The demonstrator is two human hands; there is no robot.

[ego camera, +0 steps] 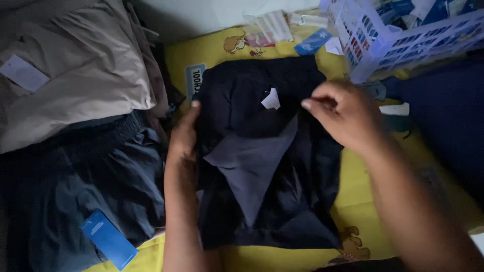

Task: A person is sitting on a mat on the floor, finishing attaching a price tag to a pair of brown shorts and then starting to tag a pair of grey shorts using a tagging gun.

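Fabric fills the middle: a dark navy folded garment (262, 166) lies on a yellow cartoon-printed sheet (363, 196). The left hand (184, 138) lies flat along its left edge, fingers straight and together. The right hand (343, 113) pinches the cloth beside a small white tag (271, 99). A white plastic lattice basket (398, 35) stands beyond.

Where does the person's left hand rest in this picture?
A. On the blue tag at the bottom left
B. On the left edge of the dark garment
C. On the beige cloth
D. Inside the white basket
B: the left hand lies flat along the left edge of the dark garment, which is spread on the yellow sheet.
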